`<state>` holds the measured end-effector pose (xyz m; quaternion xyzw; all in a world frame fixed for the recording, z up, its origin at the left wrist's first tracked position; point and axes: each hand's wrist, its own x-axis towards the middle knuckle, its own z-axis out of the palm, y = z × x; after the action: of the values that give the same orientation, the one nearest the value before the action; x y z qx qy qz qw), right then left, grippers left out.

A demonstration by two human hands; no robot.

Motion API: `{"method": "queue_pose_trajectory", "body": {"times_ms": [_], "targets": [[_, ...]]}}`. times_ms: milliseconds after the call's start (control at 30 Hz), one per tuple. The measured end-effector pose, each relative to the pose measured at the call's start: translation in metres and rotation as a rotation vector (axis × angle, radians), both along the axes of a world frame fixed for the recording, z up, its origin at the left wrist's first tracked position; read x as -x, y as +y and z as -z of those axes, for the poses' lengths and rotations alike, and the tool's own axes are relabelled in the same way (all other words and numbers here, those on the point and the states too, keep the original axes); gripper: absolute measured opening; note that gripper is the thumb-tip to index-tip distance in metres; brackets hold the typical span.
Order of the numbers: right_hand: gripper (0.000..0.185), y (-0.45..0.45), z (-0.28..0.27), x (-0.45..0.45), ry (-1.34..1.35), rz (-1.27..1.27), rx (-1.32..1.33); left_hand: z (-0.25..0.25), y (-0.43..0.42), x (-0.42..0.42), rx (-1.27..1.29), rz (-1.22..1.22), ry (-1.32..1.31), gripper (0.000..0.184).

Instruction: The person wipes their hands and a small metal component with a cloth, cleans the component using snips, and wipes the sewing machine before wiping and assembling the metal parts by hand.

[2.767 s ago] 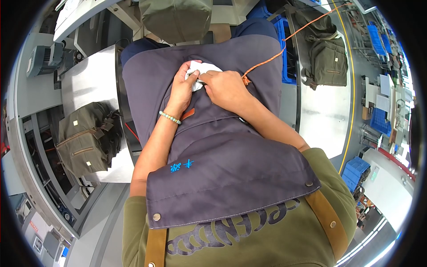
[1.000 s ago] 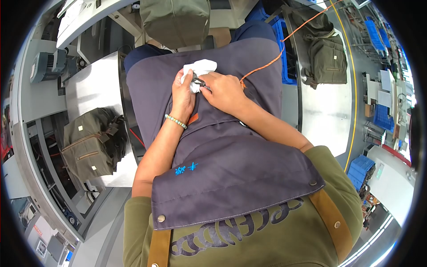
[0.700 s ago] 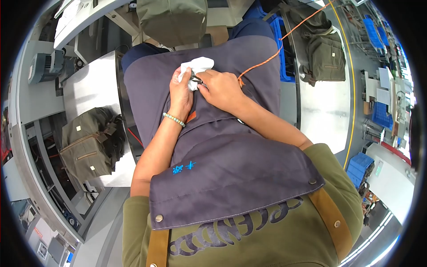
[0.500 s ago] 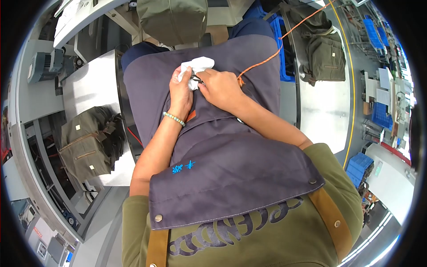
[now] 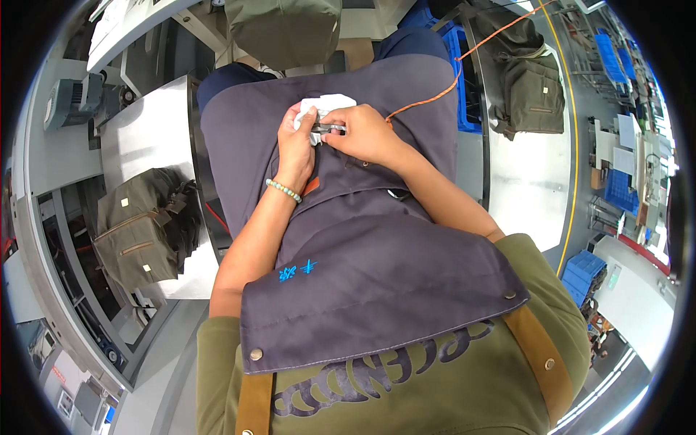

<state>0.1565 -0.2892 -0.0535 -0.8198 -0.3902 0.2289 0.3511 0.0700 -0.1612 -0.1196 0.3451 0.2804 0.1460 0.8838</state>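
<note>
Over the lap, my left hand is closed on a crumpled white cloth or tissue, its thumb pressed on top. My right hand is closed beside it, fingers pinching a small grey metal tool that looks like thread snips. The tool lies across the white cloth between both hands, and its exact shape is partly hidden by the fingers. An orange cord runs from behind my right hand up to the upper right. Beneath the hands spreads a dark grey apron.
An olive bag lies on the metal table at left. Another olive bag is straight ahead. More olive bags rest on the right-hand metal table, with a blue crate beside my knee.
My right hand has turned and shifted slightly up, showing more of the grey metal tool. The white cloth has moved a little to the right with my left hand still on it.
</note>
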Motion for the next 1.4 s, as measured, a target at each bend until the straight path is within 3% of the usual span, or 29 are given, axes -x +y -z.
{"method": "queue_pose_trajectory", "body": {"times_ms": [200,300,400,567,1000,1200,1267,1400], "targets": [[0.033,0.000,-0.003,-0.003,0.171,-0.023,0.153,0.000,-0.002,-0.001,-0.084,0.035,0.028,0.024],[0.030,0.000,0.005,0.002,0.113,0.017,0.062,-0.002,-0.004,-0.003,-0.079,-0.002,0.047,0.024],[0.026,0.000,0.013,0.004,-0.044,-0.053,0.164,-0.003,-0.003,-0.003,-0.057,0.001,0.062,0.023],[0.026,-0.004,0.018,-0.004,-0.025,-0.159,-0.118,-0.004,0.008,-0.001,0.116,0.016,-0.019,0.024],[0.027,-0.001,0.008,0.000,0.007,-0.102,-0.128,-0.006,0.013,0.003,0.251,0.117,-0.090,0.024],[0.024,-0.001,0.009,-0.006,0.190,-0.024,-0.170,-0.021,0.015,0.004,0.232,0.188,-0.170,0.029],[0.026,-0.003,0.002,-0.011,0.426,0.047,-0.085,-0.030,0.016,0.004,0.215,0.209,-0.224,0.041],[0.025,-0.003,0.000,-0.008,0.444,0.062,-0.081,-0.039,0.021,0.003,0.185,0.226,-0.252,0.044]]}}
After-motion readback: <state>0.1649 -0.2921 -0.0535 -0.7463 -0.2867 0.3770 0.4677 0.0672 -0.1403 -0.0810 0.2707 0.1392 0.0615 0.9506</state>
